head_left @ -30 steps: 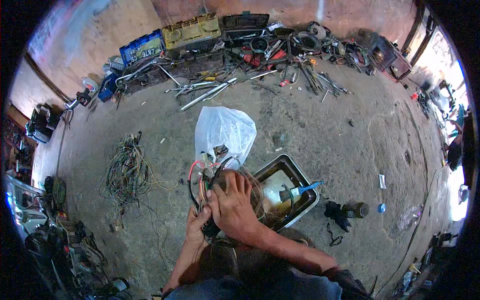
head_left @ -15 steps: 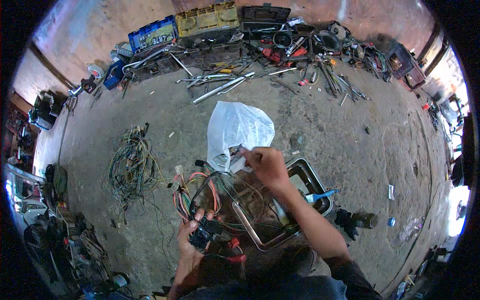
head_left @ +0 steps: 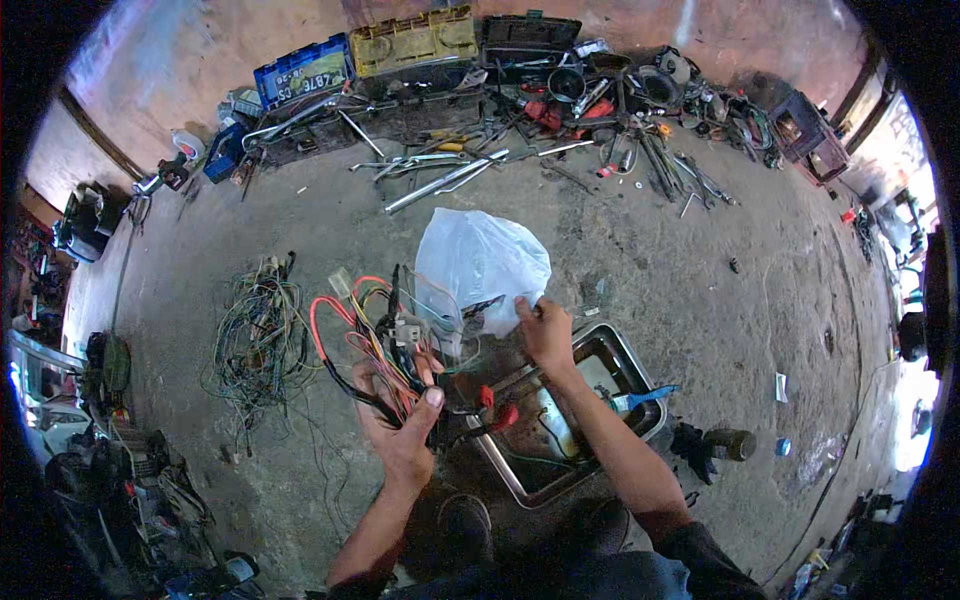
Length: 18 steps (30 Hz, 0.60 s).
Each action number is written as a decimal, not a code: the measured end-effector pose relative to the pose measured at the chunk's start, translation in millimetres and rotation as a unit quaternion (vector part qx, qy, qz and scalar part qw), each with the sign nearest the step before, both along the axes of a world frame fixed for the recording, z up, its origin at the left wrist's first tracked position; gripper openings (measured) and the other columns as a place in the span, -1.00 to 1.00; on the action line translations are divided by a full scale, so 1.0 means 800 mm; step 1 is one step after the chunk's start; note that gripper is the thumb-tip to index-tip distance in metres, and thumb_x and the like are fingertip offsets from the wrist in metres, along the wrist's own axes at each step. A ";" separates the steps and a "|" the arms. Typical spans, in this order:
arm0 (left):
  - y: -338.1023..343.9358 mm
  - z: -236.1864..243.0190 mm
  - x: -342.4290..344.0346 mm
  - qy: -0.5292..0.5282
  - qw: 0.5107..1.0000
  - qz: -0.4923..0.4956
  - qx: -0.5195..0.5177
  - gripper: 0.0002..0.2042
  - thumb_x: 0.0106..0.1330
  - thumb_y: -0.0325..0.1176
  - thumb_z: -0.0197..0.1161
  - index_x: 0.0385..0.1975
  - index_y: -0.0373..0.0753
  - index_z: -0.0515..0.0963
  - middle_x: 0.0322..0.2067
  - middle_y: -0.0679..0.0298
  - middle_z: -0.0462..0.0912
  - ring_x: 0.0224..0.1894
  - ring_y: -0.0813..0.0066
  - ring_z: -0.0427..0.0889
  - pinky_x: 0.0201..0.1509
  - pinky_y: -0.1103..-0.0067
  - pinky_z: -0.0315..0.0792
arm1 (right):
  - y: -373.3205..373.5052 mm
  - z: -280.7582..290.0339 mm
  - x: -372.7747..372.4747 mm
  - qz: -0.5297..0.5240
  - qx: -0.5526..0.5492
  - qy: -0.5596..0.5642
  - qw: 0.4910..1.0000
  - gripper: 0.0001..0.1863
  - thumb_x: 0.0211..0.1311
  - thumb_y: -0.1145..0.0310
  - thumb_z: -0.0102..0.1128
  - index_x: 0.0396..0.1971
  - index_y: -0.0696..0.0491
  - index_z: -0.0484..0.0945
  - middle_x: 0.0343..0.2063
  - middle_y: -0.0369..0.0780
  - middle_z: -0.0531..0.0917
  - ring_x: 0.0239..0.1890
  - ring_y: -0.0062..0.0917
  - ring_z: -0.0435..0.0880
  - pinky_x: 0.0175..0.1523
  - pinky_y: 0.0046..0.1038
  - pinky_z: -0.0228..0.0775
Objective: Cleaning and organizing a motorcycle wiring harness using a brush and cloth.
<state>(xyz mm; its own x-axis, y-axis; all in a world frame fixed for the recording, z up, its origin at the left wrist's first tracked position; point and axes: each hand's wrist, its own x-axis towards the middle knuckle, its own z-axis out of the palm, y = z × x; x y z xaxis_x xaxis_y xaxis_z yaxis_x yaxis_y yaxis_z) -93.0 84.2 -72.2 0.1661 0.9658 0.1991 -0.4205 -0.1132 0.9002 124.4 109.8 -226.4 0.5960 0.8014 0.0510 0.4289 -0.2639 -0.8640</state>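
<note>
My left hand (head_left: pixel 405 445) is closed around a wiring harness (head_left: pixel 385 350) with red, black and coloured wires and pale plug connectors. Red-covered ends (head_left: pixel 505 417) stick out on its right side, over the tray. Ahead of it, a translucent white plastic bag (head_left: pixel 480 255) lies on the floor with its opening toward me. My right hand (head_left: pixel 548 340) pinches the near right edge of the bag between thumb and fingers. Something dark shows at the bag's mouth, too little to name. Beneath my right forearm sits a metal tray (head_left: pixel 636 358) with dark liquid and a blue-handled brush (head_left: pixel 645 396).
A tangle of old wires (head_left: pixel 260 350) lies at the left. Right of the tray are a black cloth-like bundle (head_left: pixel 692 445), a jar (head_left: pixel 730 443) and a small blue-white lid (head_left: pixel 783 446). Wrenches, long bars (head_left: pixel 445 182) and open toolboxes (head_left: pixel 415 45) line the wall.
My left hand has lifted the harness up and to the right, nearer the bag. My right hand has shifted slightly right and down to the bag's edge, and the bag mouth has flattened.
</note>
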 end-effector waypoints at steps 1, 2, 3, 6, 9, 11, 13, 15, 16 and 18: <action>0.001 -0.002 0.005 -0.005 1.000 -0.003 0.001 -0.51 0.18 -0.52 0.34 0.08 -0.27 0.28 -0.17 0.20 0.56 -0.01 0.35 0.51 0.20 0.38 0.32 | -0.006 0.008 0.006 0.003 -0.011 -0.003 1.000 -0.57 0.35 0.10 0.22 -0.41 0.25 0.62 -0.58 -0.04 0.67 -0.57 -0.16 0.65 -0.38 -0.22 0.47; 0.002 -0.004 0.010 -0.007 1.000 0.005 -0.001 -0.51 0.17 -0.53 0.35 0.07 -0.27 0.27 -0.17 0.20 0.56 -0.01 0.35 0.51 0.20 0.37 0.32 | -0.010 0.016 0.010 0.001 0.030 0.146 0.989 -0.62 0.39 0.15 0.19 -0.36 0.24 0.61 -0.55 -0.12 0.69 -0.56 -0.28 0.65 -0.39 -0.27 0.47; 0.003 -0.005 0.016 -0.008 1.000 0.013 -0.001 -0.51 0.16 -0.53 0.36 0.05 -0.26 0.26 -0.17 0.19 0.56 -0.01 0.35 0.51 0.20 0.37 0.32 | -0.015 0.023 0.014 -0.001 0.073 0.291 0.954 -0.66 0.42 0.19 0.15 -0.31 0.22 0.61 -0.51 -0.21 0.71 -0.55 -0.40 0.65 -0.39 -0.32 0.46; 0.009 -0.016 0.041 -0.029 0.999 -0.019 0.015 -0.48 0.15 -0.58 0.34 0.07 -0.23 0.24 -0.18 0.17 0.55 -0.02 0.34 0.52 0.19 0.35 0.33 | -0.020 0.038 0.018 0.007 0.177 0.459 0.871 -0.81 0.45 0.31 0.09 -0.23 0.15 0.52 -0.49 -0.34 0.61 -0.50 -0.59 0.56 -0.40 -0.50 0.36; 0.024 -0.028 0.056 -0.034 0.997 -0.072 -0.012 -0.49 0.17 -0.62 0.32 0.06 -0.23 0.23 -0.17 0.15 0.56 -0.04 0.35 0.54 0.16 0.37 0.36 | -0.031 0.046 0.025 -0.012 0.224 0.594 0.772 -0.88 0.41 0.39 0.12 -0.29 0.10 0.42 -0.53 -0.39 0.46 -0.59 -0.65 0.36 -0.49 -0.60 0.15; 0.036 -0.036 0.059 -0.009 0.983 -0.180 -0.032 -0.48 0.17 -0.58 0.37 0.07 -0.23 0.24 -0.19 0.16 0.57 -0.06 0.38 0.56 0.13 0.42 0.39 | -0.042 0.048 0.035 0.022 0.161 0.552 0.818 -0.84 0.38 0.39 0.17 -0.16 0.12 0.46 -0.62 -0.41 0.38 -0.66 -0.67 0.29 -0.55 -0.56 0.11; 0.041 -0.042 0.050 0.033 0.978 -0.202 -0.042 -0.47 0.16 -0.54 0.42 0.07 -0.27 0.27 -0.19 0.18 0.58 -0.07 0.40 0.58 0.12 0.45 0.40 | -0.051 0.047 0.045 0.031 0.129 0.520 0.844 -0.79 0.35 0.36 0.22 -0.12 0.12 0.52 -0.62 -0.40 0.44 -0.66 -0.70 0.32 -0.55 -0.57 0.13; 0.042 -0.048 0.040 0.058 0.952 -0.296 -0.056 -0.46 0.15 -0.51 0.44 0.08 -0.30 0.30 -0.19 0.19 0.59 -0.08 0.40 0.59 0.13 0.44 0.40 | -0.058 0.045 0.052 0.036 0.098 0.487 0.867 -0.74 0.32 0.34 0.28 -0.08 0.12 0.57 -0.62 -0.39 0.50 -0.67 -0.72 0.35 -0.55 -0.59 0.15; 0.042 -0.050 0.035 0.076 0.940 -0.323 -0.080 -0.45 0.14 -0.50 0.43 0.10 -0.32 0.31 -0.19 0.19 0.59 -0.08 0.38 0.59 0.13 0.42 0.40 | -0.059 0.044 0.054 0.019 0.082 0.448 0.890 -0.75 0.28 0.31 0.33 -0.13 0.12 0.62 -0.65 -0.41 0.48 -0.68 -0.72 0.34 -0.55 -0.58 0.14; 0.038 -0.056 0.029 0.061 0.925 -0.360 -0.104 -0.43 0.13 -0.49 0.43 0.12 -0.32 0.30 -0.20 0.19 0.58 -0.08 0.36 0.59 0.14 0.41 0.39 | -0.060 0.041 0.054 -0.015 0.079 0.419 0.904 -0.79 0.21 0.25 0.42 -0.33 0.09 0.72 -0.68 -0.44 0.47 -0.68 -0.72 0.35 -0.56 -0.58 0.13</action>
<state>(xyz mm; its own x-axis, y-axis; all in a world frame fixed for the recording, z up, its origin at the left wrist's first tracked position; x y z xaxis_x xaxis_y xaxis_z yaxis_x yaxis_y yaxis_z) -69.9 114.7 -117.0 0.7908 0.6107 -0.0413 -0.2128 0.3377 0.9169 167.9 62.1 -193.7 0.4993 0.8068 -0.3161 -0.3998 -0.1091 -0.9101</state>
